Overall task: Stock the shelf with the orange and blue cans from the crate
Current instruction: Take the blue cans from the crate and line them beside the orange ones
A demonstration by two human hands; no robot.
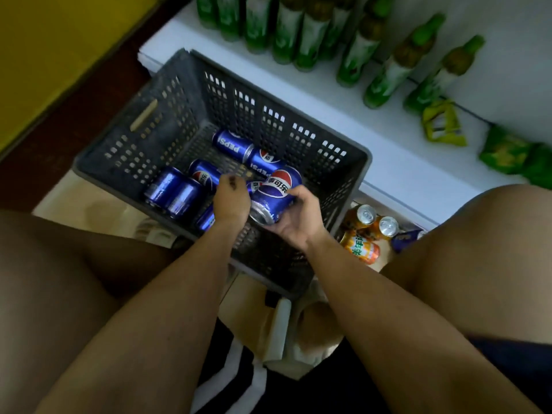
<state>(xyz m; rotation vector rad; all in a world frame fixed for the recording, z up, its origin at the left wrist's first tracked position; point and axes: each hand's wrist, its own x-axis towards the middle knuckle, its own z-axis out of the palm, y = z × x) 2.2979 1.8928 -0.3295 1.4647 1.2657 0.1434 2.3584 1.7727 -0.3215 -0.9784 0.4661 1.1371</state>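
Blue can gripped by right hand, left hand loosely curled, grey crate, white shelf

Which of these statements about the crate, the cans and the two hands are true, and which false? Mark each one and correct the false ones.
1. The right hand holds a blue can. True.
2. The crate still contains orange cans. False: only blue cans show in it; the orange cans stand outside, to its right.
3. The left hand reaches into the crate. True.
4. The green bottles lie inside the crate. False: they stand on the white shelf beyond it.
5. The crate is white. False: it is dark grey.
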